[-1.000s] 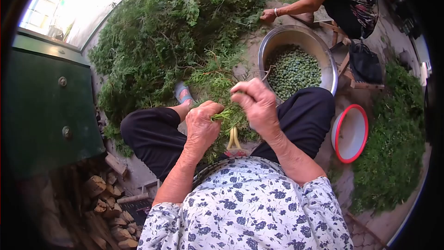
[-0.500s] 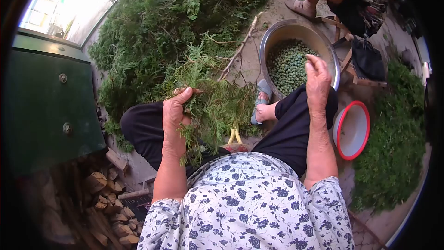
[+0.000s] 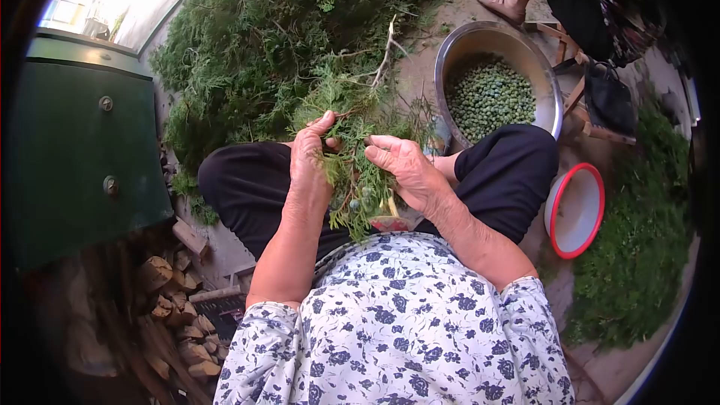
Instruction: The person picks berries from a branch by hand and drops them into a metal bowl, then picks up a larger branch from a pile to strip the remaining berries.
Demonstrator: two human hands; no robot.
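My left hand (image 3: 309, 156) is closed around a leafy conifer branch (image 3: 352, 161), held up over my lap. A bare woody stem (image 3: 385, 56) runs away from the foliage at the far end. A few small round green cones (image 3: 366, 193) show among the lower sprigs. My right hand (image 3: 411, 171) is at the branch's right side, thumb and fingers pinched together in the foliage; what lies between the fingertips is hidden. Beyond my right knee stands a metal basin (image 3: 551, 52), partly filled with small green cones (image 3: 491, 97).
A big heap of conifer branches (image 3: 240, 67) lies ahead on the left. To the right are a red-rimmed white bowl (image 3: 556, 214) and more greenery (image 3: 630, 255). A green cabinet (image 3: 82, 165) and split firewood (image 3: 176, 300) line the left. Another person (image 3: 577, 0) sits beyond the basin.
My right hand has moved from above the basin, left and down to the branch, its fingers closing there. My left hand has shifted slightly right and up with the branch.
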